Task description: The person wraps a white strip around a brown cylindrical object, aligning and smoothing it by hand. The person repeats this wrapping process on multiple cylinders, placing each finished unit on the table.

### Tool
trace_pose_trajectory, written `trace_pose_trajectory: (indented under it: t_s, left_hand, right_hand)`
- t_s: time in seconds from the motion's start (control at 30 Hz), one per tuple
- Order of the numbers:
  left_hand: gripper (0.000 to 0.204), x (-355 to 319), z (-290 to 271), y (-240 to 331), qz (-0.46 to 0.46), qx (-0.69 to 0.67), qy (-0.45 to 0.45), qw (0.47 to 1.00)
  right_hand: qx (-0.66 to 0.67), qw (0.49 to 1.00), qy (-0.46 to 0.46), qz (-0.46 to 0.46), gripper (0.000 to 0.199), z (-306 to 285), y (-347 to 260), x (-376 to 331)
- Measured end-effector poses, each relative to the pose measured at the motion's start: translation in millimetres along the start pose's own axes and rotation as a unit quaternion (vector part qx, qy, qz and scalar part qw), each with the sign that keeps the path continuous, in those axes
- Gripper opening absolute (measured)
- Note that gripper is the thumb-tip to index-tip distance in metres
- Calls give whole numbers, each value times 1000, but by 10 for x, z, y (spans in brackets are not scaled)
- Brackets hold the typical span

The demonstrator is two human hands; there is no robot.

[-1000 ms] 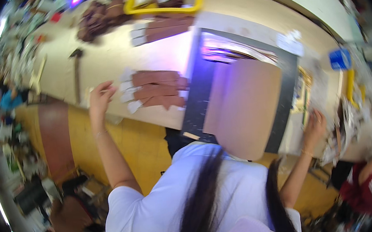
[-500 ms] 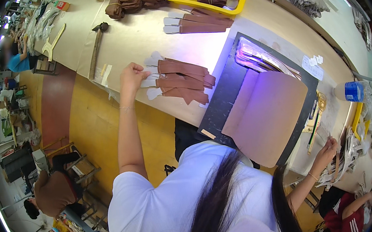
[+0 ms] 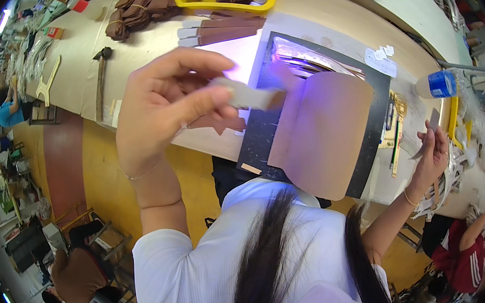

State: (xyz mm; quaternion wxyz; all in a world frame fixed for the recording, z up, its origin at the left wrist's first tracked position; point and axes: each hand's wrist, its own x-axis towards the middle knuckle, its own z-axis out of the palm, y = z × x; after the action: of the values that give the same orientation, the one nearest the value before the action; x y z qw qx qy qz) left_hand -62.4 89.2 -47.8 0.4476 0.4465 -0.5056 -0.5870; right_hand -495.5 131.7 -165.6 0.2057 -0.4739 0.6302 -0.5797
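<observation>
My left hand (image 3: 168,103) is raised over the table. Its thumb and fingers pinch a short pale strip with a brownish end (image 3: 251,96), blurred by motion. Brown strips (image 3: 221,122) on the table below are largely hidden by this hand. At the right, my right hand (image 3: 431,154) grips a thin greyish piece (image 3: 434,119) that sticks up past the fingers; its kind is unclear. Between the hands, a dark speckled board (image 3: 255,135) bears a large tan folded sheet (image 3: 328,142) and a shiny stack of pieces (image 3: 303,55) in purple light.
Farther back lie brown strips with pale ends (image 3: 229,31), banded brown bundles (image 3: 134,11) and a yellow tray (image 3: 226,5). A hammer (image 3: 102,87) lies left. On the right stand a blue-labelled bottle (image 3: 441,85) and a pencil (image 3: 396,149). Co-workers sit at both sides.
My left hand has left the brown strips and risen toward the camera with a strip in its fingers. My right hand has lifted a little, its greyish piece now clearly visible.
</observation>
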Motion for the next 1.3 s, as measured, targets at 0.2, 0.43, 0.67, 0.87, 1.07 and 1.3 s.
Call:
trace_pose_trajectory:
  t_s: [0.2,0.43,0.67,0.87,1.07,1.3]
  left_hand:
    - [17,177,615,-100,-38,-182,-170,968]
    - [16,300,826,-899,-229,-95,-186,951]
    - [31,241,776,-861,-219,-128,-170,952]
    - [30,210,754,-837,-219,-117,-172,953]
    - [23,160,763,-851,-209,-122,-160,957]
    - [24,150,769,-824,-206,-118,-154,959]
  right_hand:
    - [-3,998,59,-25,22,-37,-453,32]
    - [45,995,-80,43,10,14,-895,-192]
    - [45,888,-393,234,11,701,-1131,-307]
    - [-7,888,-398,231,15,882,-1079,-326]
    - [-18,890,-399,218,15,920,-1059,-340]
    - [-22,895,-392,213,14,942,-1068,-350]
